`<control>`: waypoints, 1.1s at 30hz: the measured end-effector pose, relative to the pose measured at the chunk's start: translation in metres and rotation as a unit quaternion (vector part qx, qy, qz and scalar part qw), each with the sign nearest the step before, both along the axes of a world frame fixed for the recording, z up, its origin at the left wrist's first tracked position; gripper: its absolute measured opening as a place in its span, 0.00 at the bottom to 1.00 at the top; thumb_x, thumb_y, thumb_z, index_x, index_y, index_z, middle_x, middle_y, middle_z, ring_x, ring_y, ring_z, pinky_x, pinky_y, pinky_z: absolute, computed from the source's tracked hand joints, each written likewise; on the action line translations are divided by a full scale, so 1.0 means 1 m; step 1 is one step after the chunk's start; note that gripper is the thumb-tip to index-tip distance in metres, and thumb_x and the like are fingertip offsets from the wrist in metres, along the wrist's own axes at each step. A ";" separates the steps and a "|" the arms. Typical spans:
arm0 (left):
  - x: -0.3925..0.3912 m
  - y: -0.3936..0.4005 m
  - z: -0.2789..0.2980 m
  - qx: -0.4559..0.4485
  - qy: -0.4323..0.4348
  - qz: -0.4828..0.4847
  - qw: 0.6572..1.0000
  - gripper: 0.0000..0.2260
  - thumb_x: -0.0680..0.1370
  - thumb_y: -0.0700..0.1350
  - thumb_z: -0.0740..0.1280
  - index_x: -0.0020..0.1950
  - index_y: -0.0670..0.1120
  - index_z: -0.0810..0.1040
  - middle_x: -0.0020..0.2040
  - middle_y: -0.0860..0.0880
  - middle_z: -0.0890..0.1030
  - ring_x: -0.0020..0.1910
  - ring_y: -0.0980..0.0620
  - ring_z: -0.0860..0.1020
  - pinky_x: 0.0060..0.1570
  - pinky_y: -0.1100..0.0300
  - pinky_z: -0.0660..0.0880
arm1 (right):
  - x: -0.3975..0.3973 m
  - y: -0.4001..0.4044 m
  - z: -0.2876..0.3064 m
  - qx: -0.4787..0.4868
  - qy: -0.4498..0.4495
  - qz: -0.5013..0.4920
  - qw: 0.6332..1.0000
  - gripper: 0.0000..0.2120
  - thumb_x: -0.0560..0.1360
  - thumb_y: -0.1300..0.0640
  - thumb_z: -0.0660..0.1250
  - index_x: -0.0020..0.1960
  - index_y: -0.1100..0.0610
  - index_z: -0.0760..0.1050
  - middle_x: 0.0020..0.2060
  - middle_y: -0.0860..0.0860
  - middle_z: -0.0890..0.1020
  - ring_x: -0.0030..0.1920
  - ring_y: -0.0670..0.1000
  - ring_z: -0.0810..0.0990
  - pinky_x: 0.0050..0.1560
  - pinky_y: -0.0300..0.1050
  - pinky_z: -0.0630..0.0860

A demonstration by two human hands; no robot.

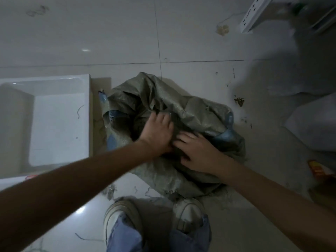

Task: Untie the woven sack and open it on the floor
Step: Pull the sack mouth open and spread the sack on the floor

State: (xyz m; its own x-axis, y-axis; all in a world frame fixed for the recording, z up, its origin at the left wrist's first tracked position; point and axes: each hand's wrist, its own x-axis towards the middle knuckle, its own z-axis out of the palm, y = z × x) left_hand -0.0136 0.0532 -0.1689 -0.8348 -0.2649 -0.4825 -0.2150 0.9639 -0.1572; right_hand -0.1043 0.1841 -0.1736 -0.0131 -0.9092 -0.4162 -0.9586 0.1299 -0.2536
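1. Sack [163, 99]: grey-green woven material with blue print, lying crumpled on the tiled floor [127, 33], just beyond the person's shoes [118, 213] and beside a white tray [54, 120].
2. Left hand [156, 133]: on the dark folds at the sack's middle, fingers bent into the cloth; whether they pinch a tie cannot be told.
3. Right hand [198, 151]: touching the left, fingers slightly spread and pressing into the same folds.
4. Tie: none visible; hidden or blurred.
5. Progress: judged early to midway. The mouth looks bunched, not spread. Remaining: free any knot and pull the opening wide on the floor.
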 end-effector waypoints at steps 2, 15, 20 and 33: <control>0.010 0.021 -0.008 0.004 -0.054 0.053 0.997 0.49 0.69 0.70 0.60 0.77 0.39 0.48 0.77 0.36 0.53 0.75 0.35 0.52 0.71 0.34 0.49 | -0.006 -0.031 -0.001 0.140 0.087 0.076 0.983 0.41 0.70 0.42 0.68 0.76 0.54 0.55 0.77 0.55 0.53 0.77 0.59 0.45 0.70 0.73 0.49; 0.074 -0.037 -0.031 -0.024 -0.143 0.026 0.989 0.51 0.69 0.69 0.61 0.77 0.45 0.37 0.77 0.37 0.38 0.76 0.35 0.38 0.70 0.34 0.36 | -0.103 -0.056 -0.003 0.226 0.234 -0.005 0.946 0.58 0.62 0.26 0.63 0.77 0.50 0.36 0.77 0.56 0.40 0.76 0.62 0.40 0.70 0.71 0.44; 0.031 -0.028 -0.022 0.064 -0.039 0.077 0.994 0.36 0.76 0.61 0.57 0.77 0.43 0.50 0.78 0.40 0.50 0.78 0.40 0.44 0.73 0.35 0.46 | -0.041 -0.070 -0.009 0.112 0.172 0.039 0.978 0.32 0.76 0.39 0.56 0.74 0.54 0.59 0.73 0.56 0.63 0.74 0.57 0.58 0.70 0.63 0.57; 0.034 -0.059 -0.065 0.007 -0.106 0.160 0.981 0.54 0.65 0.71 0.66 0.76 0.56 0.32 0.78 0.45 0.35 0.75 0.32 0.38 0.67 0.26 0.46 | -0.035 -0.029 -0.044 0.268 0.057 -0.047 0.961 0.64 0.59 0.31 0.72 0.76 0.48 0.32 0.76 0.55 0.32 0.75 0.62 0.33 0.70 0.71 0.50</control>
State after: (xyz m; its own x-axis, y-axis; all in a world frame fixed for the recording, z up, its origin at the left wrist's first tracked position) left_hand 0.0206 -0.0063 -0.2339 -0.5906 -0.4898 -0.6413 -0.4718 0.8543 -0.2180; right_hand -0.1391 0.1553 -0.2178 -0.1586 -0.5579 -0.8146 -0.9536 0.3003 -0.0200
